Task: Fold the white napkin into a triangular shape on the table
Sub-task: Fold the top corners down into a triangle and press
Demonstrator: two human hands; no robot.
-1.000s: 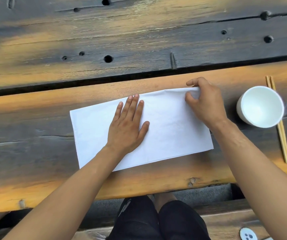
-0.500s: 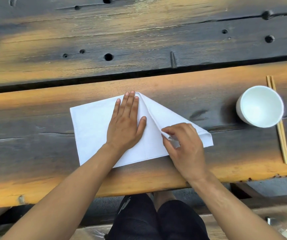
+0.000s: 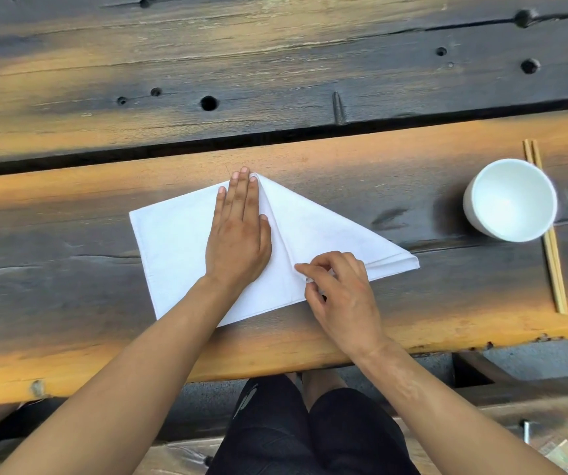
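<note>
The right hand (image 3: 340, 296) pinches the napkin's folded corner between thumb and forefinger, now drawn lower toward the near hem than half a second ago. The left hand (image 3: 238, 234) stays flat, fingers together, pressing the white napkin (image 3: 179, 248) mid-table (image 3: 70, 354). The right flap lies diagonally folded. The white cup (image 3: 510, 200) and chopsticks (image 3: 553, 258) are unmoved.

A person's left hand (image 3: 238, 234) lies flat on a white napkin (image 3: 176, 245) on a weathered wooden table (image 3: 275, 63), while the right hand (image 3: 340, 293) pinches the folded-down corner near the front edge. A white cup (image 3: 510, 199) touches wooden chopsticks (image 3: 549, 245) at right.
</note>
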